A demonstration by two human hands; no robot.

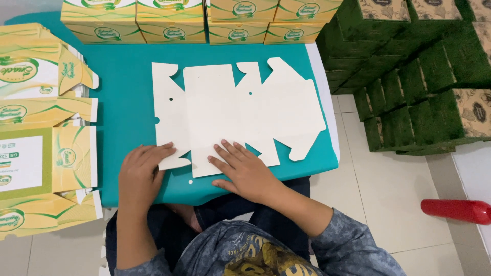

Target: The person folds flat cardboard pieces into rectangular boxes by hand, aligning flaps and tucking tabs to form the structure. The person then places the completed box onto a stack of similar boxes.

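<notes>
A flat white die-cut cardboard box blank (240, 110) lies plain side up on a teal table (128, 76). My left hand (140, 174) rests palm down at the blank's near left corner, fingertips on a small flap. My right hand (245, 171) presses flat on the blank's near edge, fingers spread toward the left. Neither hand grips anything.
A stack of unfolded yellow-green printed box blanks (41, 133) lies at the left. Assembled yellow boxes (204, 20) line the table's far edge. Green boxes (419, 76) are piled on the tiled floor at the right, with a red cylinder (455, 210) nearer.
</notes>
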